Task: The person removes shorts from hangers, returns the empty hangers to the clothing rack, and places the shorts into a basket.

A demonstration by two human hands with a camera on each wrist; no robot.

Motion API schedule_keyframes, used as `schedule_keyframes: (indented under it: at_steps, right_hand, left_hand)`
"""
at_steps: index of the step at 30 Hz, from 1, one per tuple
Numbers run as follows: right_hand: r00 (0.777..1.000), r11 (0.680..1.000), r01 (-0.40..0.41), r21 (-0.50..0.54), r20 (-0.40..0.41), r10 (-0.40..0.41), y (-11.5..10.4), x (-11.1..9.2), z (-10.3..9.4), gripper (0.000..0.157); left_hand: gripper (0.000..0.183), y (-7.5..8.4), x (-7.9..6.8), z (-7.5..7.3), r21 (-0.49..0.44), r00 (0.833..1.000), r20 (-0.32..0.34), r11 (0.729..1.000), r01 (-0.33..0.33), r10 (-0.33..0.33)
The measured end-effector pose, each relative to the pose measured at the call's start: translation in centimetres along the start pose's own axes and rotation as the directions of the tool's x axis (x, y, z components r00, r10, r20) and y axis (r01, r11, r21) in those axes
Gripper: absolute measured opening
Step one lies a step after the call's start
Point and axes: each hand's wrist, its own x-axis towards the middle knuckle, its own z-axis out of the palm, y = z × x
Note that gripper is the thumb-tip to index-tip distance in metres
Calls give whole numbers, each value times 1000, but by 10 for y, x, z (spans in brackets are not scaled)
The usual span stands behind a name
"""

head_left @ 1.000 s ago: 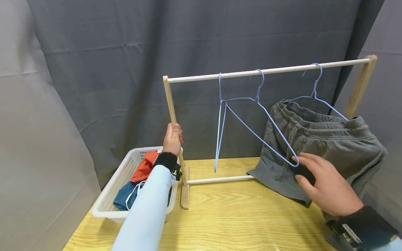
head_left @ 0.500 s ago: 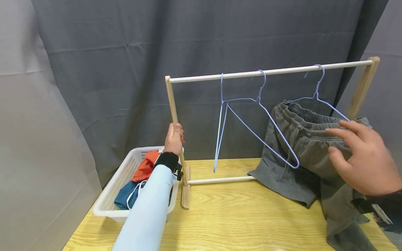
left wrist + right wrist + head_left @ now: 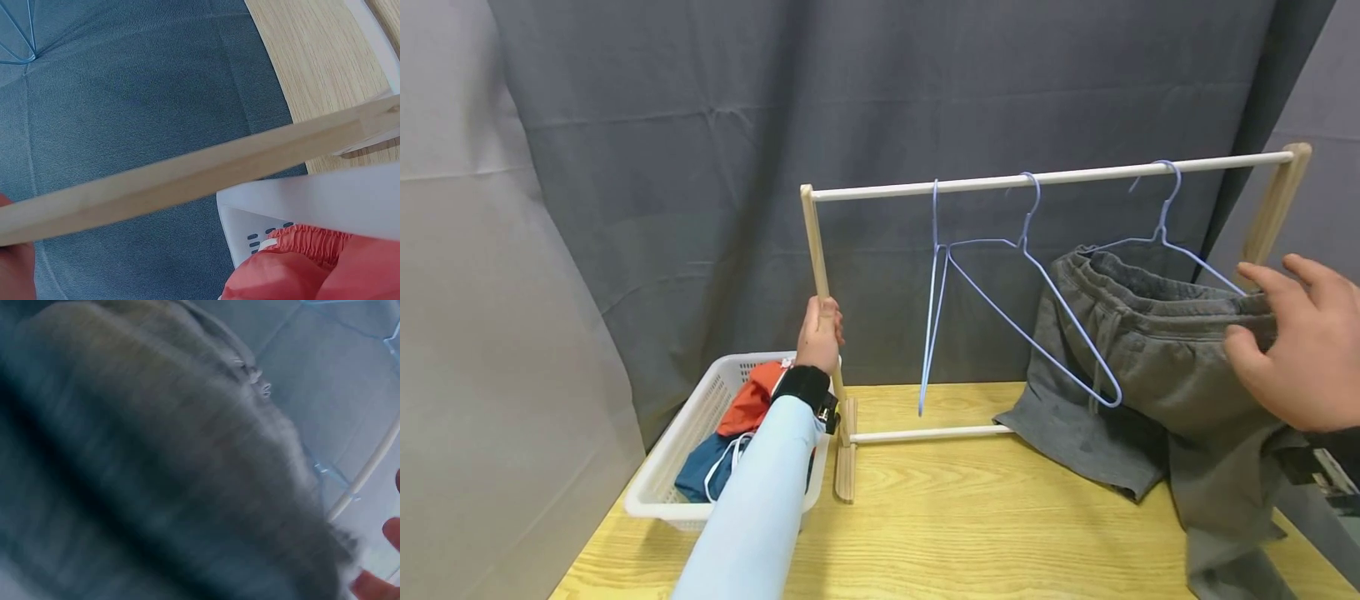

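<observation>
The downward head view and nearer left-wrist view share the wooden post [image 3: 816, 250].

yellow wood-grained table [image 3: 1000, 517] | on it, left: white basket [image 3: 652, 475] | just beside basket: rack's wooden foot [image 3: 845, 477]

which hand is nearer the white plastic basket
Left: the left hand grips a pale wooden post just beside the basket; the right hand is far from it, by the grey cloth shorts.
</observation>
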Motion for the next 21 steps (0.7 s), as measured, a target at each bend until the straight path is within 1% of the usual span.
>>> schedule_keyframes:
  at_steps: [2,5,8,11,15,19,21]
  right_hand:
    - [997,998,-57,-11,46,57,6,-1,2,69]
    - [980,989,-139,-56,138,146,11,-5,4,77]
    - [969,984,-159,-83,178,171,14,-5,6,80]
    - [962,981,-162,-105,204,181,14,-2,9,80]
    - [951,984,-127,-126,267,157,12,4,10,77]
    - [929,991,-79,-112,352,114,11,8,11,69]
    - [922,992,-67,-105,373,101,11,9,13,64]
  left_hand:
    - [38,1,-1,1,-3,1000,1,1000,2,-2]
    - [35,1,-1,2,-6,1000,4,1000,3,-3]
    - [34,0,-2,2,-7,1000,7,1000,4,-4]
    - [36,0,-1,0,-2,1000,2,1000,6,-6]
    - [35,-1,1,-3,-2,1000,-6,1000,12,-12]
    - [32,-1,2,-6,-5,1000,-8,1000,11,-11]
    - [33,-1,1,-7,2,1000,-8,1000,11,-10]
